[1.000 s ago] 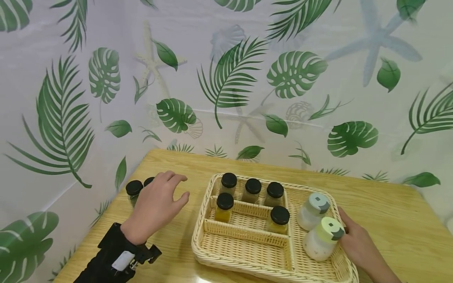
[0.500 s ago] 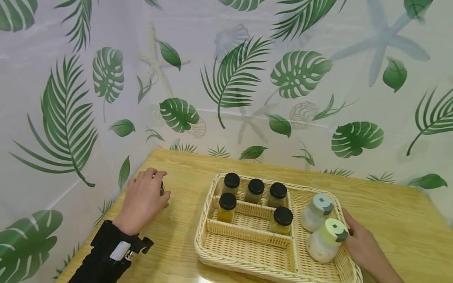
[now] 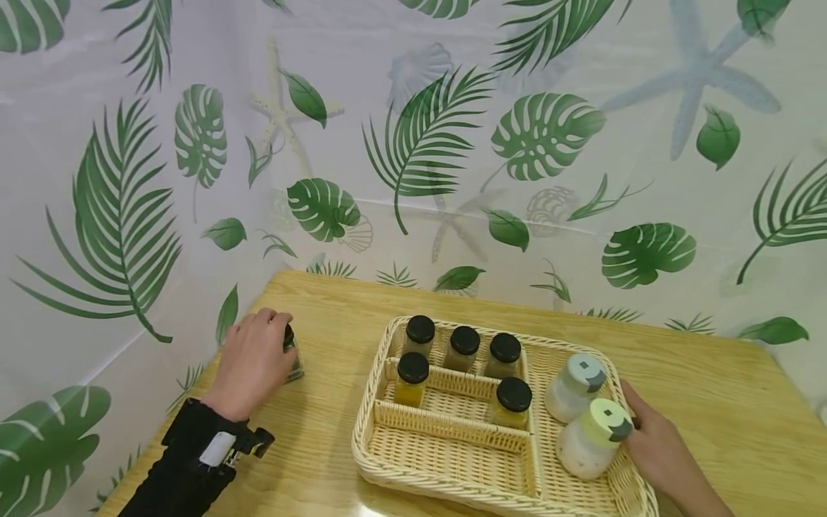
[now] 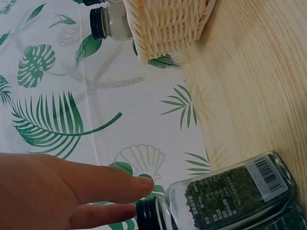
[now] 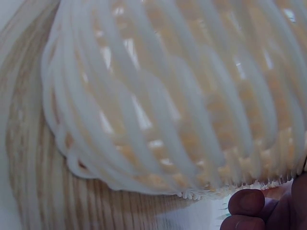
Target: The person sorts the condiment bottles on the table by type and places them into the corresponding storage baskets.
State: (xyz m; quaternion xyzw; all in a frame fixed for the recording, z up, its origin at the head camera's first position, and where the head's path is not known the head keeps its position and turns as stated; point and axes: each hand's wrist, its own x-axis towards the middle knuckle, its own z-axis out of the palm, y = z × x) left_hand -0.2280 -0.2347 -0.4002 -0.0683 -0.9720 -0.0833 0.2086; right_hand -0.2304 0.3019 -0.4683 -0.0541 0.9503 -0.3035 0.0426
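My left hand reaches over a glass spice jar at the table's left side. In the left wrist view its extended fingers come right up to the black lid of this jar of dried green herbs. Part of a second jar shows against it; in the head view the hand hides that one. My right hand holds the right side of a wicker basket, its curled fingertips by the weave in the right wrist view.
Several black-lidded jars, one a yellow spice jar, stand in the basket's divided compartments. Its right section holds two white-bodied shakers, one with a grey-blue top, one yellow-green. A leaf-print sheet hangs behind the wooden table.
My left hand has moved left and down onto the jars at the table's left, its fingers drawing in near a lid. The right hand stays at the basket, which keeps its place.
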